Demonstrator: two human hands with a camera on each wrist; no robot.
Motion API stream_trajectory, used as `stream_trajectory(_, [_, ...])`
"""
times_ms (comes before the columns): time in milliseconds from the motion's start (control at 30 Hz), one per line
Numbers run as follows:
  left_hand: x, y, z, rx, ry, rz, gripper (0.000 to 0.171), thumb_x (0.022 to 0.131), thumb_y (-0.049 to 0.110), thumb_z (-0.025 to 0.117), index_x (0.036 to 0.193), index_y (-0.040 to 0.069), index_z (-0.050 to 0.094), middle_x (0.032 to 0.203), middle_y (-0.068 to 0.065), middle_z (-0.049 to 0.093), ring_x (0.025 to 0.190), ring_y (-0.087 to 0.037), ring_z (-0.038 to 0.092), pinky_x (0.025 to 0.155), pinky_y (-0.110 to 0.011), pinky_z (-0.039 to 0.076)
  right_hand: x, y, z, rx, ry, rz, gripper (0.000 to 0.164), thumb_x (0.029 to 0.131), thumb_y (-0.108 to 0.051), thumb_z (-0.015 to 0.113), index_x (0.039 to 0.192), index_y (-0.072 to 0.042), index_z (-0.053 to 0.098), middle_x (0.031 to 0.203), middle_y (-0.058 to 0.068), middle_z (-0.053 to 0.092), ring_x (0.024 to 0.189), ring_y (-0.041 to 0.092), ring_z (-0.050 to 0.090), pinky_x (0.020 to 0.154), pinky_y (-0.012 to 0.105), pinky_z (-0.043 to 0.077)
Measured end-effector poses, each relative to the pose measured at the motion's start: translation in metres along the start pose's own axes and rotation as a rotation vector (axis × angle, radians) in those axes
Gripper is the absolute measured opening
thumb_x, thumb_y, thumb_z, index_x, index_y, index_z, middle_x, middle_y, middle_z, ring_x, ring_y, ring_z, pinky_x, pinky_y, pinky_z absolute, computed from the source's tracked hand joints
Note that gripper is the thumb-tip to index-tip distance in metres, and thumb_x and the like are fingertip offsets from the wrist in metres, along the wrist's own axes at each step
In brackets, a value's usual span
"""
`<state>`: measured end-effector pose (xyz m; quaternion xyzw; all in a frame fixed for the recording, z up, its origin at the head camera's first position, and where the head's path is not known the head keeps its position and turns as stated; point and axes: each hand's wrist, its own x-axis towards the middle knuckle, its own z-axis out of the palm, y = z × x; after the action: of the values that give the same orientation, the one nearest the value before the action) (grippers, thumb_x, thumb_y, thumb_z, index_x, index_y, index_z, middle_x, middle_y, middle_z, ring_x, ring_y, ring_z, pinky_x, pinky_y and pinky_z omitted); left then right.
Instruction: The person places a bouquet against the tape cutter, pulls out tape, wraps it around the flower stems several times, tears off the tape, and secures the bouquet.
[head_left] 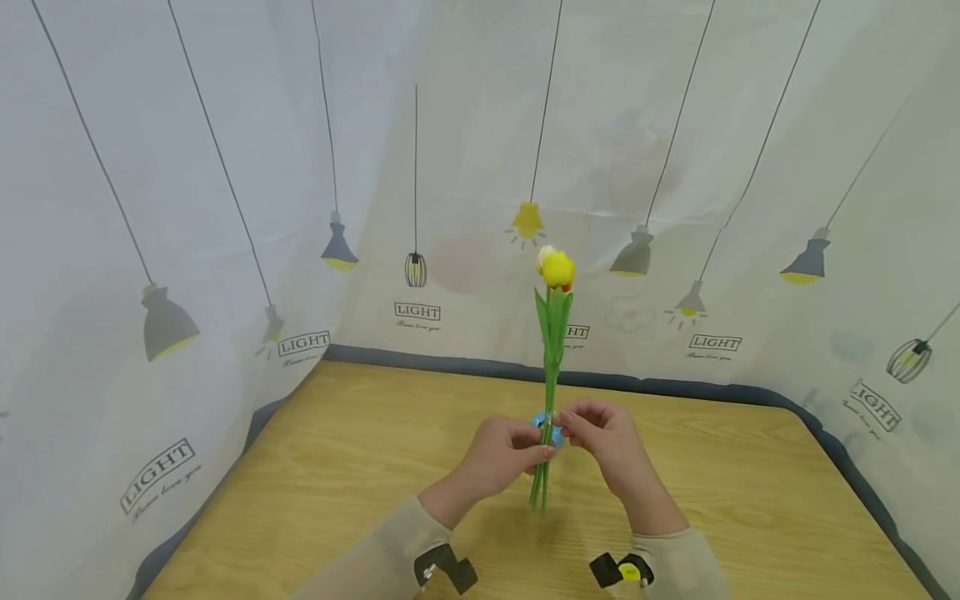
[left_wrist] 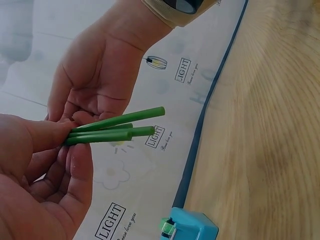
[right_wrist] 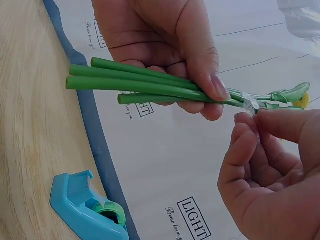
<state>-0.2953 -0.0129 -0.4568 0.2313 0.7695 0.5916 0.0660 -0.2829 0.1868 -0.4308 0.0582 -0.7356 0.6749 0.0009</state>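
A bunch of artificial tulips (head_left: pixel 558 270), with yellow, white and a bit of red blooms, stands nearly upright above the table. My left hand (head_left: pixel 495 458) grips its green stems (right_wrist: pixel 135 82) between thumb and fingers, below a piece of clear tape (right_wrist: pixel 249 102) wrapped on them. Thumb and fingertip of my right hand (head_left: pixel 603 433) pinch at that tape, close against the stems. In the left wrist view the cut stem ends (left_wrist: pixel 145 131) stick out past the left hand. A blue tape dispenser (right_wrist: pixel 85 207) with a green roll sits on the table behind the stems.
The wooden table (head_left: pixel 360 467) is bordered by a dark blue edge. Around its back and sides hangs a white curtain (head_left: pixel 480 125) printed with lamps and the word LIGHT. Each wrist wears a dark strapped device.
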Motion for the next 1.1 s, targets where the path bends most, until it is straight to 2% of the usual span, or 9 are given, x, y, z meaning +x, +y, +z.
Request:
stream_trajectory(200, [-0.001,0.002,0.0,-0.007,-0.001,-0.013,0.012,0.099,0.014,0.076,0.1,0.004,0.083,0.093,-0.009,0.08,0.079,-0.006,0.072,0.07,-0.03,0.066,0.0,0.002,0.001,0.089,-0.055,-0.028,0.014,0.107,-0.009,0.062,0.105,0.001,0.072,0.091,-0.005,0.074,0.083,0.01,0.071,0.08,0.024,0.064])
stream_trajectory(433, [-0.001,0.002,0.0,-0.001,-0.01,0.0,0.012,0.099,0.014,0.076,0.1,0.003,0.082,0.093,-0.007,0.081,0.08,-0.007,0.072,0.069,-0.029,0.066,0.0,0.004,0.003,0.045,-0.05,-0.046,0.012,0.105,-0.008,0.065,0.099,0.001,0.07,0.087,-0.001,0.069,0.084,0.012,0.069,0.082,0.024,0.064])
stream_trajectory(533, [0.0,0.001,0.0,0.004,-0.024,0.009,0.013,0.1,0.013,0.075,0.101,0.002,0.082,0.095,-0.007,0.081,0.081,-0.006,0.072,0.068,-0.027,0.065,0.0,0.004,0.004,0.068,-0.055,-0.05,0.012,0.106,-0.007,0.064,0.097,-0.001,0.069,0.087,-0.001,0.069,0.085,0.013,0.069,0.082,0.025,0.064])
stream_trajectory(767, [0.001,0.0,-0.001,-0.022,-0.066,0.035,0.014,0.101,0.011,0.073,0.1,-0.001,0.081,0.093,-0.008,0.079,0.078,-0.005,0.07,0.067,-0.024,0.064,0.001,0.01,0.004,0.235,-0.166,-0.089,0.022,0.109,-0.007,0.058,0.092,-0.015,0.07,0.088,-0.006,0.07,0.08,0.007,0.069,0.079,0.021,0.062])
stream_trajectory(933, [0.0,0.002,-0.004,-0.036,-0.118,0.063,0.016,0.102,0.01,0.071,0.1,-0.004,0.079,0.092,-0.01,0.078,0.077,-0.003,0.069,0.068,-0.024,0.063,0.005,0.017,0.003,0.344,-0.255,-0.108,0.029,0.11,-0.004,0.055,0.091,-0.019,0.073,0.086,-0.008,0.072,0.078,0.005,0.068,0.076,0.019,0.061])
stream_trajectory(1100, [0.0,0.003,-0.007,-0.092,-0.2,0.08,0.017,0.103,0.008,0.069,0.102,-0.007,0.078,0.096,-0.019,0.076,0.077,-0.003,0.069,0.069,-0.024,0.063,0.009,0.023,-0.003,0.372,-0.353,-0.135,0.032,0.11,-0.005,0.053,0.096,-0.022,0.076,0.088,-0.01,0.073,0.08,0.005,0.066,0.077,0.021,0.06])
